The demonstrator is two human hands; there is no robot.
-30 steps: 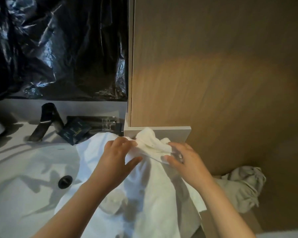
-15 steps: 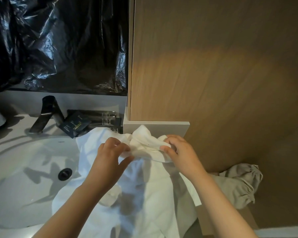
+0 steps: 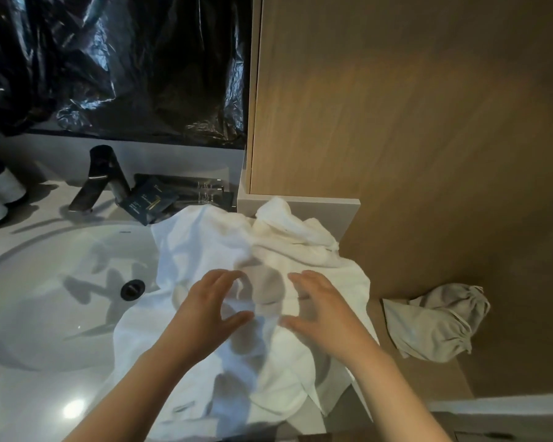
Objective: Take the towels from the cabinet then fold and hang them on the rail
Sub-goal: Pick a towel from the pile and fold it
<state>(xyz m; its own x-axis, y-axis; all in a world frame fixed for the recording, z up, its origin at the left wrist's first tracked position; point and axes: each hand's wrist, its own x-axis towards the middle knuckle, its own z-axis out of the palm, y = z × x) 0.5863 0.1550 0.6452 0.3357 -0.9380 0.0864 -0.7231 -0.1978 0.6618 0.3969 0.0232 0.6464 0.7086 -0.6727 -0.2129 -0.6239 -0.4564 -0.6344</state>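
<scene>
- Change: your left hand [image 3: 209,309] and right hand [image 3: 324,309] have released the bunched top edge of the white towel [image 3: 205,250]. Both now lie spread open, holding nothing, over its middle.
- Position: the towel lies crumpled on the bench [image 3: 29,393] at centre frame. I judge the folding barely begun.
- Edges: the sink basin [image 3: 45,298] drops away under its left part, and the grey ledge [image 3: 326,207] stops it above.
- Room: free bench at lower left; no rail in view.

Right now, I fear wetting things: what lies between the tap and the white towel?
In the head view, dark packets lie between the tap and the white towel, right at the towel's edge.
</scene>
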